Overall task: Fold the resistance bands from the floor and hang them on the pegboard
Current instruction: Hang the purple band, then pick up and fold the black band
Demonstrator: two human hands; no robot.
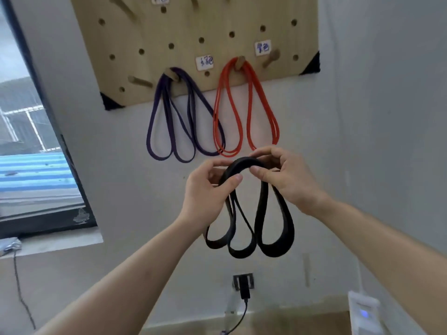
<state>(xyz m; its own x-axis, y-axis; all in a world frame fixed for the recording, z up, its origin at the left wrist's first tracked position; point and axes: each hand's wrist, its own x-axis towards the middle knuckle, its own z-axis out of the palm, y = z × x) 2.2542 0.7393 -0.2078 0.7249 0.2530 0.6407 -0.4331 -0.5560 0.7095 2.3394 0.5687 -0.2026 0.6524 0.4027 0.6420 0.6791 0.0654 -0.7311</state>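
Both hands are clamped on the black band (263,206): my left hand (208,187) pinches the left side of its top fold, and my right hand (285,175) pinches the right side. Three loops hang below my fingers. I see the band at 6 o'clock from the pegboard (193,25), just under the purple band (166,102) and red band (251,112), which each hang from a peg. A bare peg (272,58) juts out at 3 o'clock from the red band's peg. A window (29,141) lies at 9 o'clock.

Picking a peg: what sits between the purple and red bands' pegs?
In the head view, a white handwritten label and one bare hole beneath it.
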